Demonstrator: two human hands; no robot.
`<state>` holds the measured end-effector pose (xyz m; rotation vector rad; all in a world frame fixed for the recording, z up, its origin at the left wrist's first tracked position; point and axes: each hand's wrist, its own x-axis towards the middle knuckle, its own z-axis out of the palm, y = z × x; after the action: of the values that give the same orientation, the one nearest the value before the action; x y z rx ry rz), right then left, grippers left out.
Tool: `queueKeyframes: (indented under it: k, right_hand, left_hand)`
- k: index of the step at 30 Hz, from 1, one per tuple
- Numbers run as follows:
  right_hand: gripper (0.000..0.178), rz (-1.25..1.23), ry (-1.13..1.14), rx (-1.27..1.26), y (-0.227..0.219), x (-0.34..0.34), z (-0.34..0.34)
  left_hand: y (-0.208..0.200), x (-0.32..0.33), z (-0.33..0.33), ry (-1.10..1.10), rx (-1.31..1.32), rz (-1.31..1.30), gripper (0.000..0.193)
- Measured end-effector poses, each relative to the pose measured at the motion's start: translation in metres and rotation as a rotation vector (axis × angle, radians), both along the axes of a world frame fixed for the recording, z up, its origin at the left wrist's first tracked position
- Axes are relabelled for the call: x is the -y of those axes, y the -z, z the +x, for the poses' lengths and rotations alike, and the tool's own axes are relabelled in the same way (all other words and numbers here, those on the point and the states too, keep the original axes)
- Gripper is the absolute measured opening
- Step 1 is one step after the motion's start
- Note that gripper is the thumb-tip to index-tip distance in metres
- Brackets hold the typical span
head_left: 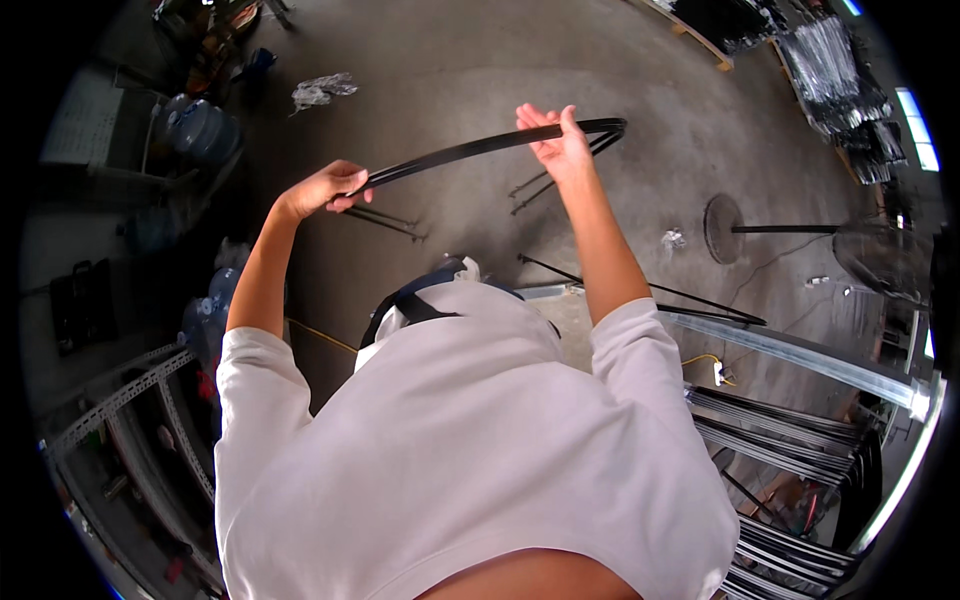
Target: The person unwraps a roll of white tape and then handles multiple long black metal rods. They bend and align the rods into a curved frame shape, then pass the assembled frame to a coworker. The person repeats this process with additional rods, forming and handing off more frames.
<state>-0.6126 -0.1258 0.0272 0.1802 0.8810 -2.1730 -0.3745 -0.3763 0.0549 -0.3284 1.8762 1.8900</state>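
Head view: you have the black U-shaped frame [455, 155] up in both hands, so the picking-up looks done. Setting it down and letting go are not yet done: no support but your hands shows beneath it, and it seems to hang in the air over the floor [440, 90]. Whether anything else is left to do to it, you cannot tell.

Take the standing fan [882, 262] as your landmark. The frame is well to the left of the fan, its long side rising toward the fan's side and its paired thin legs folding back beneath. A similar bent black bar [745, 319] shows nearer the fan, and nested black bars [780, 428] sit below the fan, with a metal rail [800, 355] between.

Your left hand [335, 187] is at the end of the long side farthest from the fan, its fingers curled round the bar and its thumb on top. Your right hand [560, 148] is nearer the fan, close to the other bend. The bar crosses this hand between thumb and fingers; the thumb comes up over it, while the fingers reach straight out past its far edge, not wrapped round it.
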Motion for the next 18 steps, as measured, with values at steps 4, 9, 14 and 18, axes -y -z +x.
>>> queueKeyframes:
  k: [4, 9, 14, 18]
  right_hand:
    - [0.042, -0.053, -0.018, -0.032, 0.006, 0.002, -0.006]
    - [0.04, -0.029, -0.099, -0.053, 0.017, 0.0, 0.003]
    - [0.038, -0.038, -0.168, -0.089, 0.024, -0.005, 0.001]
    - [0.038, -0.046, -0.178, -0.094, 0.021, -0.006, 0.008]
  left_hand:
    - [-0.012, 0.006, -0.003, 0.04, -0.111, -0.107, 0.052]
    - [0.004, 0.014, 0.013, -0.013, -0.011, 0.029, 0.054]
    - [0.005, 0.015, 0.024, -0.02, -0.117, 0.058, 0.046]
    - [0.011, 0.022, 0.03, 0.062, -0.103, 0.057, 0.039]
